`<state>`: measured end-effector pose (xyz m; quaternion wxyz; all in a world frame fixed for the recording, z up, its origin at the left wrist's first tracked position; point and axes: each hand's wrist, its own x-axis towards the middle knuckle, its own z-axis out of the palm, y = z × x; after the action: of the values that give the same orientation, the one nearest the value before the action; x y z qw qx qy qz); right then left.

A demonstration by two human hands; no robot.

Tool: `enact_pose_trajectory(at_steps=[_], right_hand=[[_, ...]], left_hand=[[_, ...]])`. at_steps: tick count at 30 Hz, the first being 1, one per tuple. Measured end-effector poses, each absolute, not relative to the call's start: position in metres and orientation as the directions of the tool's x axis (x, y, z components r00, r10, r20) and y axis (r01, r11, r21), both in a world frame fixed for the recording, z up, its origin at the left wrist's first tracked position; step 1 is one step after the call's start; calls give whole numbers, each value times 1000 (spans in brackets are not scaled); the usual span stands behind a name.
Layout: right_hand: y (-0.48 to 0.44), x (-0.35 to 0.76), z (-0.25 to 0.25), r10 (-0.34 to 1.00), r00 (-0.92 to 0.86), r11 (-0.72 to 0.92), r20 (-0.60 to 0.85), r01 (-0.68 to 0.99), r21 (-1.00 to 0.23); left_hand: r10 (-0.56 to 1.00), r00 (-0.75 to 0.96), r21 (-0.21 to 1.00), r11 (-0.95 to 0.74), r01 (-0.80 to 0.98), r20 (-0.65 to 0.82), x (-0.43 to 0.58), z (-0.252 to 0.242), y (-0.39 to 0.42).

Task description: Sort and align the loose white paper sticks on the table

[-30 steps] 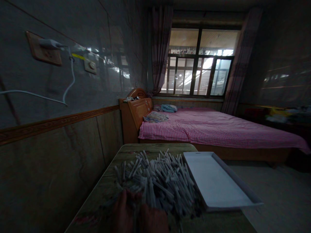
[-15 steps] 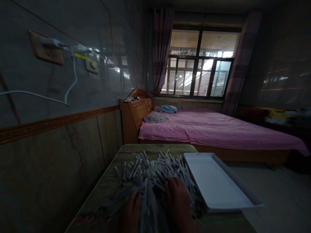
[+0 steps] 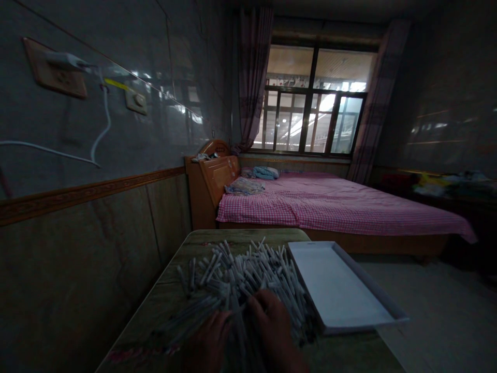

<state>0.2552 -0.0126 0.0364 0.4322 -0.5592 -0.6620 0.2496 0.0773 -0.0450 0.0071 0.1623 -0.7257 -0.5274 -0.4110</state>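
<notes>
Pen-like sticks (image 3: 267, 268) ahead, mostly pointing away
Your curled right hand (image 3: 275, 320) reaches deeper than your curled left hand (image 3: 209, 334); I can't tell either's grip.

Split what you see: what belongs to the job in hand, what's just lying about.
Job in hand:
pale slim sticks, left hand and right hand at them
table under them
white tray beside them, probably

Just lying about:
blue cloth and patterned cloth on the bed
yellow item at right, blurred

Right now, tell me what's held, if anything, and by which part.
Cannot be told: left hand and right hand are at the sticks, but darkness hides any grip.
</notes>
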Motion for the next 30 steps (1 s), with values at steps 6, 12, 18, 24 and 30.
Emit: enact_pose_trajectory(at_steps=[6, 12, 18, 24, 30], right_hand=[[-13, 261, 33, 937, -21, 318, 349, 465, -826], [-20, 266, 44, 919, -81, 383, 385, 401, -832], [-17, 266, 37, 927, -34, 343, 373, 477, -809], [-18, 267, 40, 914, -88, 402, 395, 312, -861], [-19, 266, 41, 936, -5, 313, 352, 469, -826]], left_hand=[[648, 179, 105, -374, 921, 740, 74, 3, -45], [686, 190, 158, -410, 898, 702, 71, 2, -47], [651, 199, 156, -444, 882, 732, 74, 3, -45], [696, 183, 157, -394, 906, 694, 73, -3, -45], [648, 269, 65, -442, 895, 712, 71, -3, -46]])
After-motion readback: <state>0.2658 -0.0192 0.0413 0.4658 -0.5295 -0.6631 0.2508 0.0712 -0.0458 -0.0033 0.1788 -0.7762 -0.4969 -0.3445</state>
